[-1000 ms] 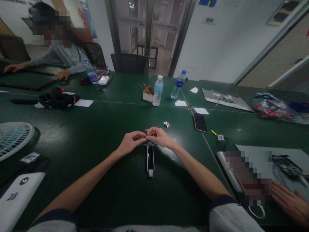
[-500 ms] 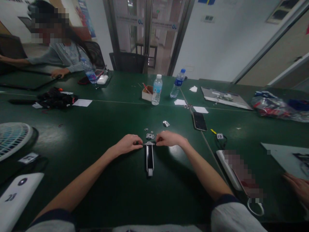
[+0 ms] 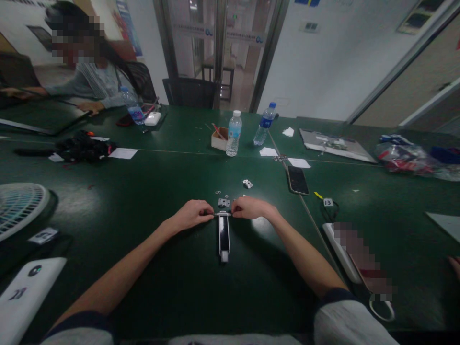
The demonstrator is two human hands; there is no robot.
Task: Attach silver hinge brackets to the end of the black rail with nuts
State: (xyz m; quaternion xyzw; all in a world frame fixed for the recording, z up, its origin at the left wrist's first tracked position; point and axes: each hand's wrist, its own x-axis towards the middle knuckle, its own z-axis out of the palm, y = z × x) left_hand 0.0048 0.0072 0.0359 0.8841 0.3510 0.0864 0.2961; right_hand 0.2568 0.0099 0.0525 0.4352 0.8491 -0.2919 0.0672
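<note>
A long, narrow device (image 3: 224, 235) with a black face and light metal edges lies lengthwise on the dark green table. Across its far end runs a thin metal rod (image 3: 223, 214). My left hand (image 3: 194, 213) pinches the rod's left end between thumb and fingers. On the opposite side, the fingertips of my right hand (image 3: 250, 208) are closed on its right end. Just beyond the rod sits a small metal bracket (image 3: 223, 202), with several tiny rings (image 3: 218, 192) scattered near it. A second small metal bracket (image 3: 247, 183) lies farther off, to the right.
Two water bottles (image 3: 234, 134) and a small box (image 3: 218, 139) stand toward the back. To the right are a phone (image 3: 297, 180) and a white power bank (image 3: 341, 251). A white fan (image 3: 21, 208) is on the left. A person (image 3: 104, 81) sits across the table.
My hands keep their pinch on the rod with barely any shift. At the right edge, a light board and another person's hand have moved right, mostly out of view.
</note>
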